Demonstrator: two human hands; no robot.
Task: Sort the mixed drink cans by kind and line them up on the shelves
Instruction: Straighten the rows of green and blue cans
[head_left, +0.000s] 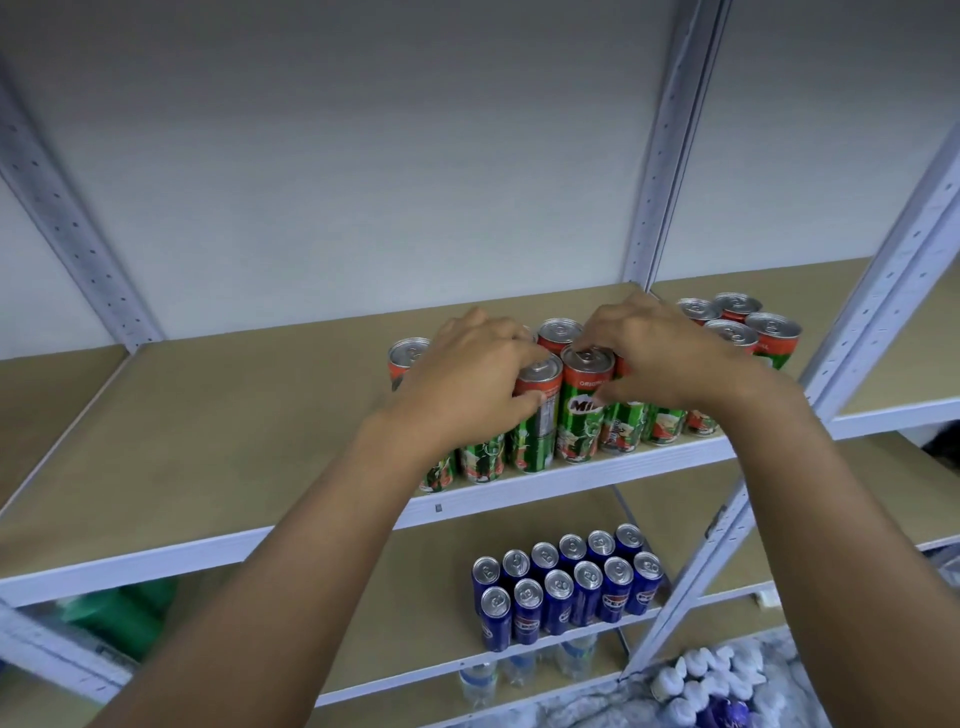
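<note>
Several green and red Milo cans (660, 423) stand in rows near the front right of the upper shelf (208, 415). My left hand (467, 379) grips one Milo can (535, 436) by its upper part. Next to it, my right hand (670, 358) holds the top of another Milo can (579, 415), its label facing me. Both cans stand upright at the shelf's front edge, touching each other. On the shelf below, several blue cans (566, 587) stand in two neat rows.
Grey slotted uprights (878, 312) frame the shelf bays. Clear water bottles (478, 686) stand on a lower shelf. A wrapped pack of white-capped bottles (717, 680) lies at the bottom right, and a green object (124, 613) sits under the upper shelf on the left.
</note>
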